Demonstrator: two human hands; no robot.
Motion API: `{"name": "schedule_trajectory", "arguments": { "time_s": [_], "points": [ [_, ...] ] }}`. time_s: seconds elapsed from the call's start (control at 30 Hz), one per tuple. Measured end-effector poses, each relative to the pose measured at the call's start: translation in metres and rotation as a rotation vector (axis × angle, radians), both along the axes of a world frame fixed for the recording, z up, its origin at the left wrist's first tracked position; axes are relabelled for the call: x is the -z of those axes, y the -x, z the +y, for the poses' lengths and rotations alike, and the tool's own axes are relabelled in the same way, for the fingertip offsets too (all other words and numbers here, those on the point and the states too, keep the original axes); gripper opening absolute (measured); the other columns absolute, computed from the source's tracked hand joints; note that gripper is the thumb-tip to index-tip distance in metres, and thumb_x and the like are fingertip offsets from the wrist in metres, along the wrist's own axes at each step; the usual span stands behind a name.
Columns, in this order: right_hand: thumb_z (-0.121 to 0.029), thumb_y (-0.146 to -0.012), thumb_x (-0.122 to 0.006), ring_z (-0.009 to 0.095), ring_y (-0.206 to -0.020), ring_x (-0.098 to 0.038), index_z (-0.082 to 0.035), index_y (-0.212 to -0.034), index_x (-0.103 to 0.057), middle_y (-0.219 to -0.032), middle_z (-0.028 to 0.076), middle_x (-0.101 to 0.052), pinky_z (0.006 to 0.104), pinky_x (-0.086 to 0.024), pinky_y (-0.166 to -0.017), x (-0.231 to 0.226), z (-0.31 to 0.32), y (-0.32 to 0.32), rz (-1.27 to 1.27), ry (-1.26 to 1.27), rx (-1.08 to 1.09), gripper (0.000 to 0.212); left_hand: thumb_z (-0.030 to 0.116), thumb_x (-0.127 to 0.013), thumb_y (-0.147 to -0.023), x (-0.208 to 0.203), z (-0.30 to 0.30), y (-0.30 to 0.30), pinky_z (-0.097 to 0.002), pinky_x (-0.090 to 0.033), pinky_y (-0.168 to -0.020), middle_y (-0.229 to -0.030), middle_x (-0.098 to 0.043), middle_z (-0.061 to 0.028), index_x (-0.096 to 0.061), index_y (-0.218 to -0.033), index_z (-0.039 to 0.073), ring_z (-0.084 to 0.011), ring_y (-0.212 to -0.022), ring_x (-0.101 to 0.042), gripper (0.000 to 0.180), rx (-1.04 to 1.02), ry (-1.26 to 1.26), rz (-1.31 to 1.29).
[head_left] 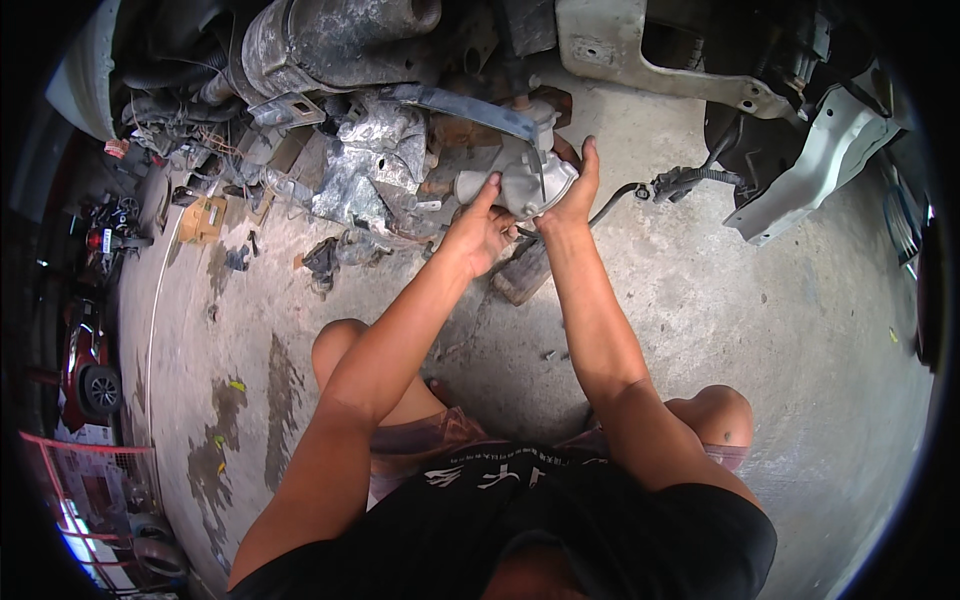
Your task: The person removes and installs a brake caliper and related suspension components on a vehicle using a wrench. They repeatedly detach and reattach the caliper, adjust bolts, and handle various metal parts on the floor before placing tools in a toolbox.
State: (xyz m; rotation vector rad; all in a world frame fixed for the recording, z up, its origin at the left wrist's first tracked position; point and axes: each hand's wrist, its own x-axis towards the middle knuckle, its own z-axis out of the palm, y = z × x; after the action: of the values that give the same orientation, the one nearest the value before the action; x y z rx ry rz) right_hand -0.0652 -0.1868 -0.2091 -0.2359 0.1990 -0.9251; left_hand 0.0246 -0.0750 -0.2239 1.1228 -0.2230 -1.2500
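Observation:
Both arms reach forward to a silver-grey cast-metal housing (520, 185) with a short round pipe stub on its left side. My left hand (481, 236) grips it from the lower left, thumb up against the stub and fingers curled beneath. Around its right side wraps my right hand (572, 198), with the thumb pointing up along the edge; most of its fingers are hidden behind the part. A dark flat metal strip (465, 108) runs just above the housing and ends close to it. Whether the housing is fastened to the parts behind it, I cannot tell.
A wooden block (523, 272) lies on the concrete below my hands. Overhead at left hangs a large dirty metal cylinder (335, 45); crumpled silver foil shielding (370, 165) sits below it. A bent metal bracket (815, 165) and a black cable (690, 182) are at right.

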Motion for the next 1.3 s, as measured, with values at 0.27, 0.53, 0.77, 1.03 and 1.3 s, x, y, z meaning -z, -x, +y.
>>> {"name": "schedule_trajectory", "arguments": {
  "time_s": [0.27, 0.53, 0.77, 1.03, 1.3],
  "points": [
    [-0.062, -0.097, -0.041, 0.028, -0.094, -0.067, 0.002, -0.123, -0.060, -0.107, 0.016, -0.068, 0.0413, -0.054, -0.086, 0.001, -0.001, -0.001, -0.045, -0.001, -0.029, 0.072, 0.052, -0.069, -0.091, -0.006, 0.001, 0.005, -0.0288, -0.042, -0.071, -0.103, -0.059, -0.0038, -0.057, -0.121, 0.012, -0.0149, -0.090, -0.055, 0.051, -0.087, -0.008, 0.042],
    [-0.065, -0.096, -0.043, 0.026, -0.096, -0.065, 0.000, -0.120, -0.063, -0.108, 0.013, -0.068, 0.0396, -0.054, -0.086, 0.005, -0.002, -0.002, -0.059, 0.023, 0.000, 0.072, 0.053, -0.064, -0.094, 0.001, 0.001, 0.003, -0.0281, -0.041, -0.074, -0.113, -0.056, -0.0023, -0.054, -0.128, 0.014, -0.0145, -0.095, -0.052, 0.053, -0.059, 0.027, 0.032],
    [-0.062, -0.097, -0.043, 0.027, -0.098, -0.064, 0.001, -0.122, -0.061, -0.109, 0.014, -0.066, 0.0409, -0.053, -0.088, 0.012, 0.001, -0.004, -0.039, 0.039, -0.003, 0.070, 0.052, -0.066, -0.093, 0.002, 0.002, 0.004, -0.0278, -0.042, -0.072, -0.110, -0.056, -0.0029, -0.055, -0.125, 0.013, -0.0154, -0.092, -0.052, 0.051, -0.120, 0.015, 0.034],
    [-0.061, -0.097, -0.044, 0.028, -0.100, -0.064, 0.002, -0.126, -0.057, -0.111, 0.015, -0.065, 0.0426, -0.052, -0.090, 0.007, 0.003, -0.003, -0.021, 0.062, -0.002, 0.071, 0.046, -0.073, -0.089, -0.006, 0.005, 0.007, -0.0293, -0.043, -0.070, -0.102, -0.059, -0.0030, -0.059, -0.117, 0.011, -0.0158, -0.088, -0.054, 0.047, -0.155, 0.022, 0.071],
    [-0.048, -0.094, -0.051, 0.027, -0.091, -0.066, 0.001, -0.115, -0.061, -0.105, 0.014, -0.067, 0.0414, -0.054, -0.083, 0.012, -0.001, 0.000, -0.008, 0.069, 0.021, 0.054, 0.044, -0.067, -0.094, -0.007, 0.007, 0.012, -0.0405, -0.047, -0.103, -0.128, -0.053, -0.0129, -0.049, -0.133, 0.006, -0.0263, -0.119, -0.052, 0.058, -0.127, 0.075, 0.045]
  ]
}}
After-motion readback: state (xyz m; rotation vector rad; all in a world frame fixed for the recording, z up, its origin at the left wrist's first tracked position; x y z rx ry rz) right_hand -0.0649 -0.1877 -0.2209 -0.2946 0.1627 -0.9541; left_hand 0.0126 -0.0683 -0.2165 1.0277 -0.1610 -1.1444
